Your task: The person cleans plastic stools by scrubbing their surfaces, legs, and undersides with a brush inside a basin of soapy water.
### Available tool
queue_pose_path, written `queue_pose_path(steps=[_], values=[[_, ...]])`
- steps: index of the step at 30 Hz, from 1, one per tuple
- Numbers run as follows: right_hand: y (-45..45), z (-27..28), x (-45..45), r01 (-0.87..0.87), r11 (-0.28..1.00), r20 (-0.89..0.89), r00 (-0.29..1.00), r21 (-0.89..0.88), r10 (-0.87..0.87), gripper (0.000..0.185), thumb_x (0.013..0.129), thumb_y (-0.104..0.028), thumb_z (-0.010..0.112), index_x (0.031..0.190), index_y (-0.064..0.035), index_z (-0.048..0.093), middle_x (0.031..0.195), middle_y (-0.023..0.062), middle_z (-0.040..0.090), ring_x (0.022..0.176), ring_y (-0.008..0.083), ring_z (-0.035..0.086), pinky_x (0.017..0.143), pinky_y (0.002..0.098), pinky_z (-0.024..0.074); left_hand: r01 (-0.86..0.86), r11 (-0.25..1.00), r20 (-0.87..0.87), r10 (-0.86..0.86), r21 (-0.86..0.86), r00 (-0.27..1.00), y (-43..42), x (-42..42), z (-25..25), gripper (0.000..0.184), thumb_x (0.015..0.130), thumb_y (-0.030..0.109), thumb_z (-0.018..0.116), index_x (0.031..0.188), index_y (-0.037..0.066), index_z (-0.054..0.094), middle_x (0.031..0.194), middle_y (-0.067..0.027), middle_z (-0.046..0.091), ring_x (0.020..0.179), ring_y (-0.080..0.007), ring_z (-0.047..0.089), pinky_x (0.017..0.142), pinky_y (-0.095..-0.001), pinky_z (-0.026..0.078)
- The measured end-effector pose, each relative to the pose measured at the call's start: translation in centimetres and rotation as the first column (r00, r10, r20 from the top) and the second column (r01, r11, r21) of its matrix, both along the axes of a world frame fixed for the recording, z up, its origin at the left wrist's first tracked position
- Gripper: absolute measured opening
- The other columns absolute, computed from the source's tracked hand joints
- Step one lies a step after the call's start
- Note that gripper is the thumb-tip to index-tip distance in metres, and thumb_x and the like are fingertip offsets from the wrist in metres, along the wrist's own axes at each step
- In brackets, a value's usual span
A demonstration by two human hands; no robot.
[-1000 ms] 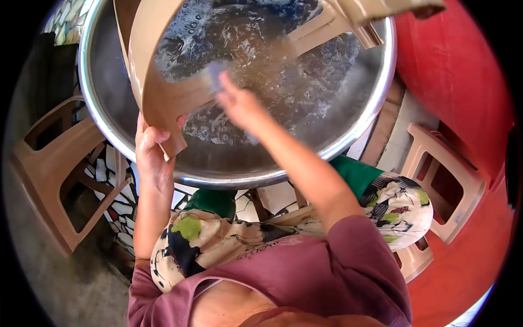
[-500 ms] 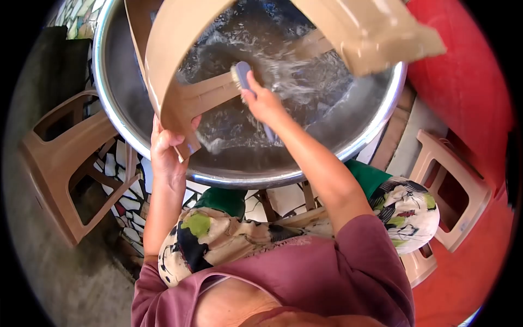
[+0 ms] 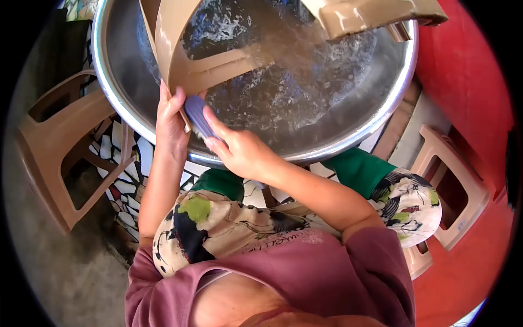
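Observation:
A tan plastic stool (image 3: 173,38) is held tilted over a large metal basin (image 3: 348,143) of murky water, partly dipping into it. My left hand (image 3: 173,117) is closed around the end of a stool leg at the basin's near-left rim. In my right hand (image 3: 242,150) is a purple-backed scrub brush (image 3: 197,113), its pale bristles mostly hidden and turned toward that same leg end. The two hands are close together, with the brush between them. Part of the stool runs out of view at the top.
Another tan plastic stool (image 3: 60,144) stands on the left, and one more (image 3: 455,188) on the right. Beneath the basin is a floor of broken white tile pieces (image 3: 126,188). Red material (image 3: 463,87) covers the right side. Green-covered legs (image 3: 357,174) are against the near rim.
My right hand has brought the brush from over the water, left and nearer to me, to the leg end by my left hand. The stool's right part has shifted upward; the splashing has lessened.

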State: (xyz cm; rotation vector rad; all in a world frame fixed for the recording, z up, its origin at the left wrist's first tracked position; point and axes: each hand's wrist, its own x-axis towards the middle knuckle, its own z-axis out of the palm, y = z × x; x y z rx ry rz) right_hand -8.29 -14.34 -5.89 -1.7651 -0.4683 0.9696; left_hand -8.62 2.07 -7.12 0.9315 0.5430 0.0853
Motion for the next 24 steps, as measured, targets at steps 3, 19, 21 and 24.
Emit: queue_pose_path(steps=[3,19,21,24], values=[[3.1,-1.0,4.1,0.082,0.995,0.169,0.983,-0.062,-0.070,0.058,0.092,-0.033,0.045,0.144,-0.0135,0.028,0.090,0.0282,0.062,0.081,0.0425,0.063,0.071,0.0460,0.0502,-0.057,0.998,-0.066,0.059,0.038,0.996,-1.2,-0.2,-1.8,0.058,0.088,0.036,0.063,0.132,0.006,0.041,0.123,-0.0098,0.054,0.113,-0.0244,0.054,0.098,-0.0379,0.043],[-1.0,-1.0,1.3,0.001,0.989,0.160,0.987,-0.151,0.024,0.056,0.092,-0.033,0.050,0.144,-0.0205,0.032,0.094,0.0287,0.062,0.086,0.0429,0.063,0.079,0.0435,0.0501,-0.048,0.980,-0.011,0.047,-0.191,0.999,-1.9,-0.5,-5.5,0.072,0.083,0.049,0.063,0.132,0.001,0.040,0.128,-0.0142,0.051,0.120,-0.0342,0.049,0.104,-0.0493,0.039],[-0.5,-0.4,1.8,-0.006,0.974,0.105,0.994,-0.227,0.030,0.055,0.092,-0.033,0.049,0.143,-0.0201,0.033,0.093,0.0286,0.062,0.085,0.0432,0.063,0.078,0.0441,0.0500,-0.052,0.970,-0.066,0.037,-0.239,0.997,-1.9,-0.6,-6.0,0.068,0.086,0.048,0.060,0.132,0.001,0.040,0.128,-0.0166,0.050,0.121,-0.0389,0.047,0.105,-0.0516,0.038],[3.6,-3.1,6.1,0.066,0.970,0.190,0.982,-0.234,-0.021,0.053,0.092,-0.034,0.047,0.141,-0.0172,0.036,0.090,0.0270,0.063,0.083,0.0427,0.062,0.074,0.0456,0.0498,-0.050,0.972,-0.124,0.021,-0.231,0.992,-1.8,-0.7,-6.4,0.065,0.086,0.050,0.060,0.131,0.005,0.043,0.124,-0.0129,0.055,0.119,-0.0321,0.050,0.101,-0.0466,0.041]])
